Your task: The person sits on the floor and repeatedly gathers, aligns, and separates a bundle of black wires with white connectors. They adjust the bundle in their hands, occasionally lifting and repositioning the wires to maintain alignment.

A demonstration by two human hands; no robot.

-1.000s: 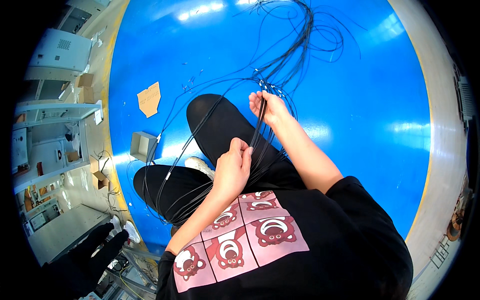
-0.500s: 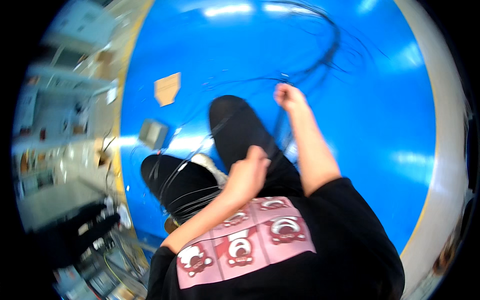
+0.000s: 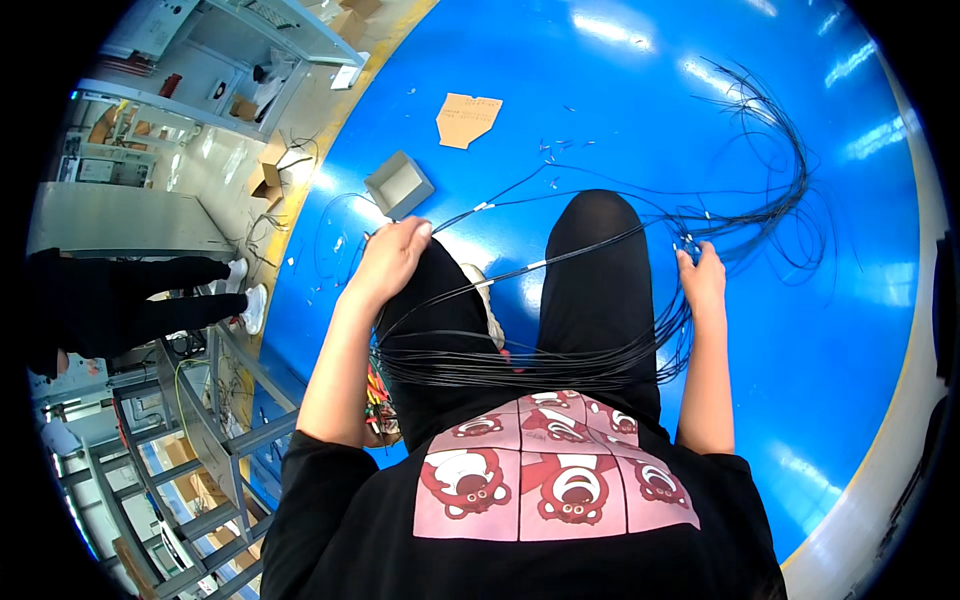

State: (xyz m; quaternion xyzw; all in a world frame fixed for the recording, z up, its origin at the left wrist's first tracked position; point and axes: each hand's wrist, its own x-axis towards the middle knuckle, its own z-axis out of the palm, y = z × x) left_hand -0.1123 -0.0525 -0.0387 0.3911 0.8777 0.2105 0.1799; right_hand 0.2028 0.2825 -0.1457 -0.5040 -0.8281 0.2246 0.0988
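A bundle of thin black cables (image 3: 520, 362) lies across my lap and over both thighs. My left hand (image 3: 393, 262) is by my left knee, its fingers closed where thin black cables run. What it pinches is partly hidden. My right hand (image 3: 702, 275), beyond my right knee, is closed on the gathered cables, and small metallic ends (image 3: 688, 246) stick out above its fingertips. White labels (image 3: 484, 206) mark some strands stretched between the hands. Past my right hand, a long loose tail of cables (image 3: 795, 180) curves over the blue floor.
An open grey box (image 3: 400, 186) and a flat cardboard piece (image 3: 468, 120) lie on the blue floor (image 3: 620, 110), with small scraps nearby. Tools with coloured handles (image 3: 378, 400) sit by my left thigh. At left are a person in black (image 3: 150, 295), metal frames (image 3: 210, 455) and cabinets.
The view has shifted, and my knees appear farther right. My left hand has moved from over my lap out to my left knee. The hands are now wider apart, with cables spread between them.
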